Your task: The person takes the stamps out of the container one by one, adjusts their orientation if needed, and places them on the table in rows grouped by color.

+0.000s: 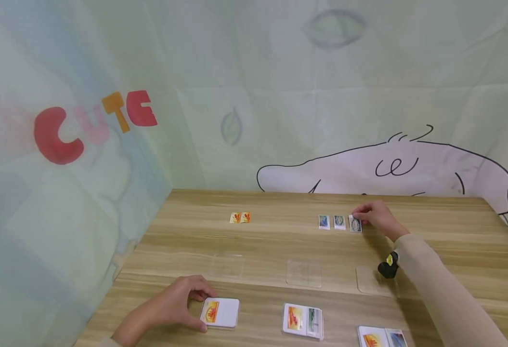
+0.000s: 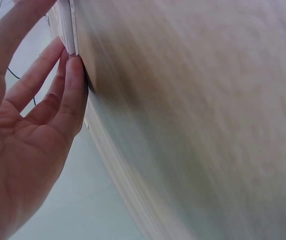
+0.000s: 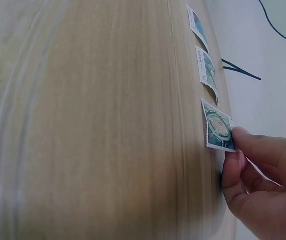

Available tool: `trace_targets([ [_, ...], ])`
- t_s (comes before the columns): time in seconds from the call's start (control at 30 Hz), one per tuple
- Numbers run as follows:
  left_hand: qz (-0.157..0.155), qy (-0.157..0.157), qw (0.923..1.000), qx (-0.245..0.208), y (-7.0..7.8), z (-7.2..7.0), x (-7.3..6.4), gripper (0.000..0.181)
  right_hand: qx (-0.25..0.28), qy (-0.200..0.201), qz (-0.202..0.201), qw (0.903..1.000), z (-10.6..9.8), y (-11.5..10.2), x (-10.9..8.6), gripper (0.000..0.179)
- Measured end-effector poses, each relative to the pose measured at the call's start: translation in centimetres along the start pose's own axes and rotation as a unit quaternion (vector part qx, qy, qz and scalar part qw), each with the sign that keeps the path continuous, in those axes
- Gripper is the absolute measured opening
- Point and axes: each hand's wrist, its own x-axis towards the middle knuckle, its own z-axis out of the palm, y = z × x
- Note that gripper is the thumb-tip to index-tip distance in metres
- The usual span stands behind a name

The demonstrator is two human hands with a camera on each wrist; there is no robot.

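Observation:
My right hand (image 1: 380, 220) pinches the edge of a green-patterned stamp (image 3: 219, 129) between thumb and fingertips at the far side of the table. Two more stamps of blue and green, the middle one (image 1: 339, 222) and the leftmost one (image 1: 324, 222), lie in a row left of it. Near the front, my left hand (image 1: 177, 304) grips a small clear case (image 1: 227, 313) with a white insert, thumb at the near side and fingers at the far side. An orange stamp (image 1: 212, 311) fills the left half of that insert; its right half is plain white.
Two orange stamps (image 1: 240, 218) lie at the back left. The middle case (image 1: 304, 321) and the right case (image 1: 381, 336) each hold two stamps. Clear lids lie behind the cases, the left (image 1: 226, 266), middle (image 1: 304, 273) and right (image 1: 368, 280). A printed cloth (image 1: 245, 96) hangs behind the table.

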Motion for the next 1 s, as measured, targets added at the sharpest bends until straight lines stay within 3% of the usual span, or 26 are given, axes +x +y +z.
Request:
trace_targets([
  [0.33,-0.009,0.0,1.0,0.003,0.12,-0.04,0.03,0.051,-0.058,0.011,-0.022,0.998,0.38,-0.4,-0.14,0.012],
  [1.0,0.001,-0.002,1.0,-0.004,0.12,0.03,0.0,0.05,-0.119,0.029,-0.075,0.9896,0.73,-0.68,-0.22,0.005],
])
